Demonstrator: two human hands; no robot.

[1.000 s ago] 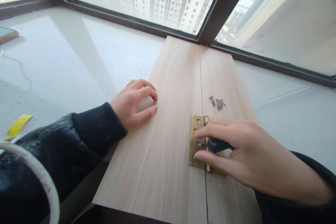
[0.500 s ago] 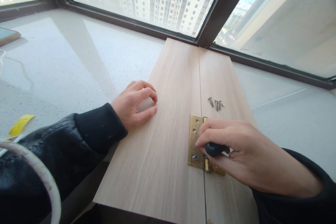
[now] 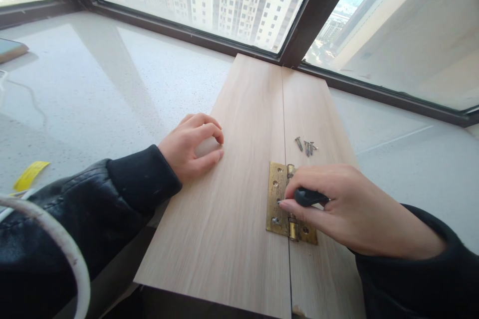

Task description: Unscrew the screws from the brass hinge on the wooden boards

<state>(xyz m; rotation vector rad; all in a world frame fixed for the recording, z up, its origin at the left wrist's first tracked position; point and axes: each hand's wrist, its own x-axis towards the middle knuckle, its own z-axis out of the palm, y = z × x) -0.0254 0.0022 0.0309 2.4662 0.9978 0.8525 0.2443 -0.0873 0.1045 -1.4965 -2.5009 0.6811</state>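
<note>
Left hand (image 3: 190, 148), fingers loosely curled and empty, rests on the left edge of the pale wood-grain board (image 3: 239, 124). Rectangular brass hinge (image 3: 276, 199) straddles its centre seam. Right hand (image 3: 339, 212) grips a black-handled tool (image 3: 309, 196) against the hinge. Small loose screws (image 3: 305, 146) lie just beyond.

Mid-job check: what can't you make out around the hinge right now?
Head view only:
Tool tip: hidden by the right hand gripping the black handle; seated in a screw or not, unclear.
Brass hinge: right leaf mostly under that hand.
Loose screws: too small to count.
</note>
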